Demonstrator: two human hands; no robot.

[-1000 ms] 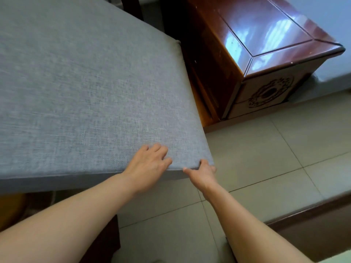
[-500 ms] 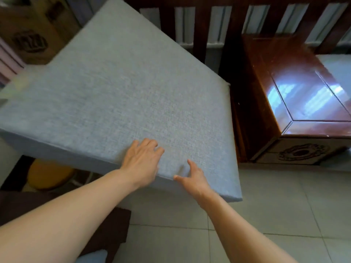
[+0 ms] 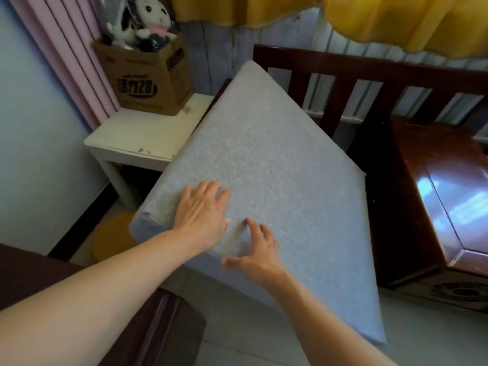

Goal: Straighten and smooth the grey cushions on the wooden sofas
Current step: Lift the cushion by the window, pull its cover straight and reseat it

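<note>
We see the grey cushion filling the middle of the view, lying skewed on the wooden sofa, one corner pointing to 12 o'clock against the slatted back and its near edge jutting out over the tiled floor toward 5 o'clock.

Our left hand lies flat on the cushion near its 9 o'clock corner, fingers straight and spread, pressing the fabric and grasping nothing. Our right hand sits just beside it toward 5 o'clock; its fingertips touch the fabric, the thumb reaches out along the near edge, and a shallow crease shows between the two hands. The fingers look only slightly bent, and we do not see them closing round the cloth.

At 3 o'clock a glossy red-brown wooden side table stands close against the cushion's right edge, hemming it in on that side. At 10 o'clock a white table sits just beside the cushion's left edge, bearing a cardboard box with stuffed toys poking out of its top. Below that table, at 8 o'clock, a round yellow stool rests on the floor, partly hidden by the cushion's corner. A dark wooden piece lies under our left forearm at 7 o'clock. Pink curtains hang at 11 o'clock and yellow drapes along the top.
</note>
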